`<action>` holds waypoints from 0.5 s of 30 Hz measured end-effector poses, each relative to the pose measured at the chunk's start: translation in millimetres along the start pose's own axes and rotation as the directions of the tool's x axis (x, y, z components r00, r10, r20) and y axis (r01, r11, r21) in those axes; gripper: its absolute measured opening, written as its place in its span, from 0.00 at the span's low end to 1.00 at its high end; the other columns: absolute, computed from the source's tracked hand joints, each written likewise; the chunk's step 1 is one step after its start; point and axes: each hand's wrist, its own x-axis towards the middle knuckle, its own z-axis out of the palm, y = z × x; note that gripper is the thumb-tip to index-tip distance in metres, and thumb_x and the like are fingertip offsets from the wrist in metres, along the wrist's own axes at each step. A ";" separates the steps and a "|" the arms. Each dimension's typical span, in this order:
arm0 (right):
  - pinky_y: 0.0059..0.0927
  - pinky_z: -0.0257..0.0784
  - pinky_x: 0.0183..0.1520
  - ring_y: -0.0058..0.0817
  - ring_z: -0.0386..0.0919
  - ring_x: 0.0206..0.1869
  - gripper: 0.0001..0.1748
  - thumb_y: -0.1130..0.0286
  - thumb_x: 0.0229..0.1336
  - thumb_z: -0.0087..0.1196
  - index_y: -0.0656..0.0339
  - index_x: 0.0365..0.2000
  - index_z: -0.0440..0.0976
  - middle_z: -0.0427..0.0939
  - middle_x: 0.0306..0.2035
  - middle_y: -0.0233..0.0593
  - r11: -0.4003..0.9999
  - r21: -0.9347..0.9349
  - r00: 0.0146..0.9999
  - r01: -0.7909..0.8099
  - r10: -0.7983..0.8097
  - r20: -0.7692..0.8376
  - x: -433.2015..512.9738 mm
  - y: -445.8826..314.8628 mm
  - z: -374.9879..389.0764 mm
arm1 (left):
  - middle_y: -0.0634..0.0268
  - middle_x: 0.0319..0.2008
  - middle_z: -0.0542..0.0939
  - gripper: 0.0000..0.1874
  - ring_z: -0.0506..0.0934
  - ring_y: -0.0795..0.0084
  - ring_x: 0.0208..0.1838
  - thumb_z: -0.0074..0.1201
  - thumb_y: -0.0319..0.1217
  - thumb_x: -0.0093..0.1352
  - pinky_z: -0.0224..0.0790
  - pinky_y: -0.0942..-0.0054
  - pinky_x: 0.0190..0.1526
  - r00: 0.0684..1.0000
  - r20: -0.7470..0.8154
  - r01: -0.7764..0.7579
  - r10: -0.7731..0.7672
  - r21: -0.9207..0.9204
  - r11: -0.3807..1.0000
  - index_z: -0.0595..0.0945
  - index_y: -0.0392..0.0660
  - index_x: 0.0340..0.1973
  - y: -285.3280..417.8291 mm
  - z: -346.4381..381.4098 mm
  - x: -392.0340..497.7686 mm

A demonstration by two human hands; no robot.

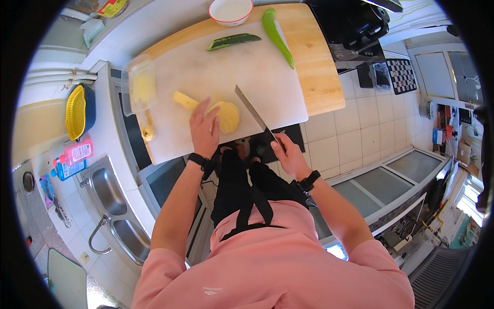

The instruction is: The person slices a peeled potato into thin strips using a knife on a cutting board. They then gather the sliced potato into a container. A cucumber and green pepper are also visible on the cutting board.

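My right hand (288,155) grips the handle of a kitchen knife (252,110), its blade pointing up and left over the white cutting board (247,69). Beside the fanned pale yellow slices (228,116), which look like peeled potato, my left hand (205,129) is spread and slightly blurred. Its fingers are apart, close to the slices' left edge; whether they touch is unclear. Just past those fingers lies a pale yellow stick-like piece (185,100). A cut length of cucumber (234,41) and a long green pepper (277,38) rest farther up the board.
A clear plastic container (142,83) with pale yellow shreds stands at the board's left edge, near a knobbly root (148,132). Behind is a red-rimmed white bowl (230,12). A double steel sink (110,189) is at left; a black appliance (353,27) stands right of the wooden table (320,77).
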 end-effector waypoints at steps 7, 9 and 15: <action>0.40 0.80 0.54 0.49 0.87 0.49 0.21 0.59 0.81 0.56 0.62 0.62 0.76 0.87 0.47 0.55 0.996 -0.059 0.998 0.060 -0.061 -0.006 6.8 -8.2 3.8 | 0.63 0.88 0.57 0.34 0.52 0.58 0.90 0.49 0.39 0.83 0.37 0.48 0.88 0.927 0.360 -0.200 0.103 0.242 0.950 0.62 0.51 0.84 3.6 21.5 4.2; 0.40 0.80 0.54 0.50 0.87 0.48 0.21 0.59 0.81 0.56 0.63 0.62 0.76 0.87 0.46 0.54 0.999 -0.024 0.999 0.041 -0.041 -0.002 7.4 -6.1 3.5 | 0.64 0.87 0.58 0.33 0.52 0.58 0.90 0.48 0.39 0.84 0.38 0.47 0.88 0.916 0.388 -0.227 0.101 0.294 0.929 0.63 0.51 0.83 4.0 26.8 6.3; 0.42 0.80 0.53 0.52 0.86 0.48 0.20 0.59 0.81 0.55 0.63 0.60 0.75 0.86 0.46 0.54 1.000 0.003 1.000 0.018 -0.018 0.019 7.8 -2.6 2.6 | 0.65 0.87 0.59 0.31 0.52 0.58 0.89 0.45 0.39 0.85 0.37 0.45 0.87 0.926 0.362 -0.221 0.105 0.293 0.930 0.65 0.50 0.83 2.0 31.0 1.8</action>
